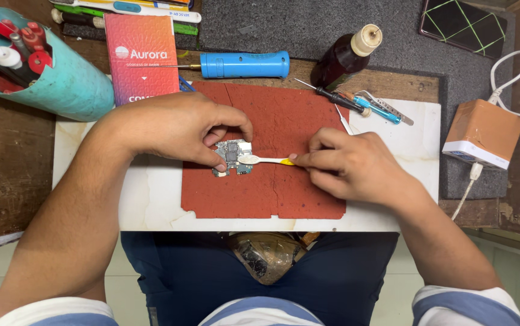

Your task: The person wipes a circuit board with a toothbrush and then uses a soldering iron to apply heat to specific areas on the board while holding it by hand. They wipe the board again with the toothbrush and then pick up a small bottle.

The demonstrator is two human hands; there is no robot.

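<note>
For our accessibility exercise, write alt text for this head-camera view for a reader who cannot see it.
A left hand pins a small circuit board on a red mat while the right hand presses a toothbrush against it. Screwdrivers, a brown bottle and a charger lie around.

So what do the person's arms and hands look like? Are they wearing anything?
Both arms are bare from the short sleeves down. The sleeves are white with blue stripes. The left hand and right hand wear no gloves, and no rings or watch show.

Mat (284, 181): brick red. Brush (264, 160): white head, yellow handle. Tool holder (73, 84): teal. Bottle (341, 60): dark brown, cream cap. Charger (483, 130): orange, white base.
</note>
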